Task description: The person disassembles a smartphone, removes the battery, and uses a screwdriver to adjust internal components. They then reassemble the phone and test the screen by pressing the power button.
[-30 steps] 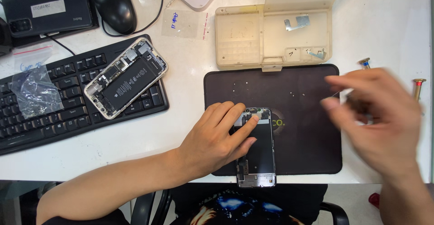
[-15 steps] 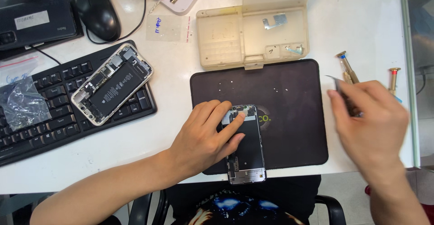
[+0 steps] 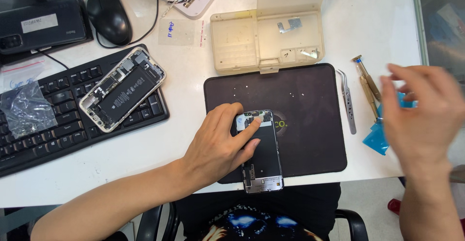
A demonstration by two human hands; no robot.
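While my left hand presses flat on the phone screen panel, fingers spread over its upper half and gripping nothing, the panel lies face down on the dark mat, its lower end hanging over the table's near edge. I judge the hand is there to keep the panel from sliding. My right hand hovers blurred off the mat's right side, fingers loosely curled; I cannot tell whether it has hold of anything. Just beside it lie the screwdriver, the tweezers and a blue plastic piece, all within easy reach. Behind the mat sits an open beige parts tray. Well apart, the opened phone body rests on the keyboard, near the mouse.
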